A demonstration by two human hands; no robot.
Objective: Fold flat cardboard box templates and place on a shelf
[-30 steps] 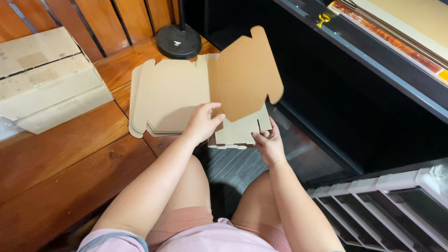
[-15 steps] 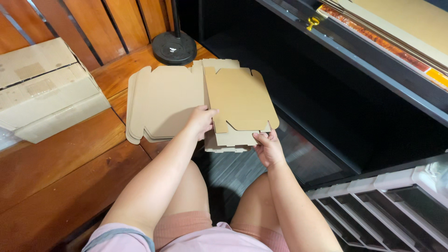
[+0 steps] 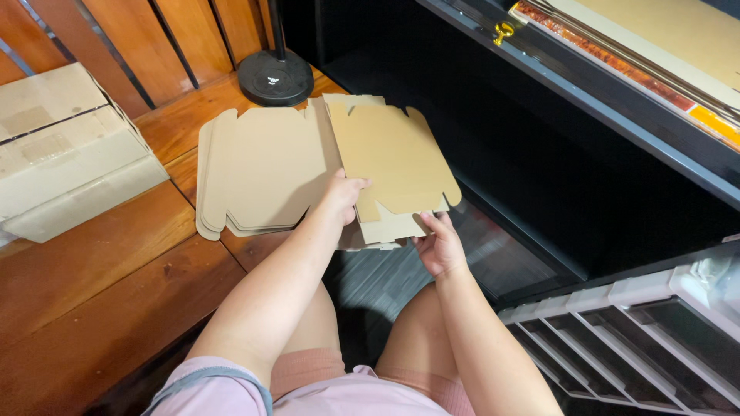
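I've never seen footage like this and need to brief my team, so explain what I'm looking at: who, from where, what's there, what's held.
No machine here: a seated person wears a camera on the head, so the view looks down over their own knees and arms. The left hand presses on a flat cardboard sheet, and the right hand grips its near edge from below. That sheet overlaps a stack of similar sheets on a wooden bench. A closed carton and a round black base sit further back.
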